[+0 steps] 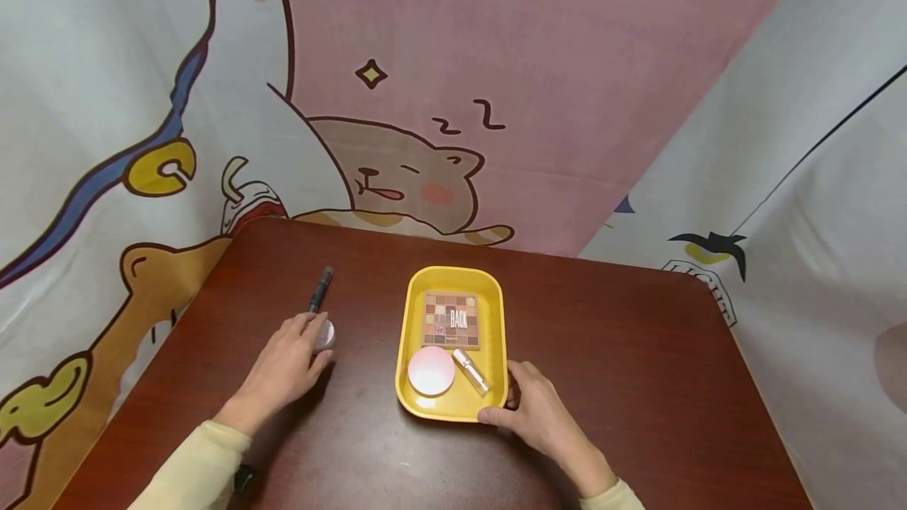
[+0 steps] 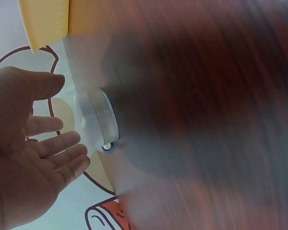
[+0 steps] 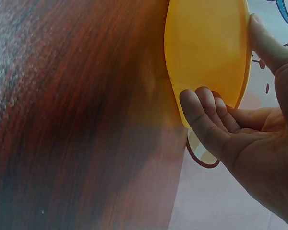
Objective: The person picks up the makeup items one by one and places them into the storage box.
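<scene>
My left hand [image 1: 283, 360] reaches over a small round jar [image 1: 324, 337] with a pale lid, on the left of the table. In the left wrist view its fingers are loosely extended, and the jar [image 2: 97, 120] stands just beyond them. A dark slim pen [image 1: 321, 290] lies behind the jar. My right hand [image 1: 542, 412] holds the near right corner of a yellow tray [image 1: 453, 413], thumb on the rim and fingers curled against the outer wall. Inside the tray lie an eyeshadow palette [image 1: 451, 321], a round pink compact [image 1: 431, 371] and a lipstick-like tube [image 1: 471, 371].
The dark red-brown wooden table [image 1: 609, 352] backs onto a cartoon-printed curtain [image 1: 538, 61]. Beside the left sleeve sits a small black object [image 1: 244, 478], partly hidden.
</scene>
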Demonstrator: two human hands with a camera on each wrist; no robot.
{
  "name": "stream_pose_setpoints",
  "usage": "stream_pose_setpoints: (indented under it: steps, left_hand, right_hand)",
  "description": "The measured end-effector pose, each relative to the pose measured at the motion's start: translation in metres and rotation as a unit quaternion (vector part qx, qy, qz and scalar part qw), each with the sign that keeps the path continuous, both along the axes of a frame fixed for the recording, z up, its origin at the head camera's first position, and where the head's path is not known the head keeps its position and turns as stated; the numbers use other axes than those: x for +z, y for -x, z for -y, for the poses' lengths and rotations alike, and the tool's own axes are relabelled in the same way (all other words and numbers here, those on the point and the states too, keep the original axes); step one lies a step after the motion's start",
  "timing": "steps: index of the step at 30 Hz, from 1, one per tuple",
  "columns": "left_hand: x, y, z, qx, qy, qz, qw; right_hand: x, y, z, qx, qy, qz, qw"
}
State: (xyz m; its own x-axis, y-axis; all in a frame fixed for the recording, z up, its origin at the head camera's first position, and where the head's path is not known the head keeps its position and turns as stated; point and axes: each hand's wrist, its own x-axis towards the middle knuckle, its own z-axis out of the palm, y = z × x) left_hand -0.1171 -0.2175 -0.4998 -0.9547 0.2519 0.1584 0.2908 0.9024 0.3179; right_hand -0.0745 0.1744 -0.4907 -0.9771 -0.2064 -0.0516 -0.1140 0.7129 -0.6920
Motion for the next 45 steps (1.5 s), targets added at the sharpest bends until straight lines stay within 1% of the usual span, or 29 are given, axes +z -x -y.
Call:
stream_pose_setpoints:
  steps: [9, 20, 33, 39, 45]
  left_hand:
    - [-0.005, 0.005, 0.006, -0.003, 0.008, -0.020, 0.9998]
    - [-0.010, 0.008, 0.008, -0.004, 0.028, -0.009, 0.9996]
    - [-0.016, 0.014, 0.008, -0.014, 0.035, -0.021, 0.9991]
    - [-0.018, 0.016, 0.009, -0.013, 0.037, -0.020, 0.9990]
    - [-0.020, 0.017, 0.011, -0.019, 0.036, -0.029, 0.9988]
  right_hand:
    - [0.000, 0.000, -0.001, 0.003, 0.011, 0.011, 1.000]
    - [0.001, 0.000, 0.000, 0.000, 0.010, 0.011, 1.000]
    - [0.000, -0.001, -0.001, 0.003, 0.016, 0.009, 1.000]
    - [-0.001, -0.001, -0.001, 0.004, 0.018, 0.011, 1.000]
    - [-0.001, -0.001, 0.000, 0.000, 0.014, 0.010, 1.000]
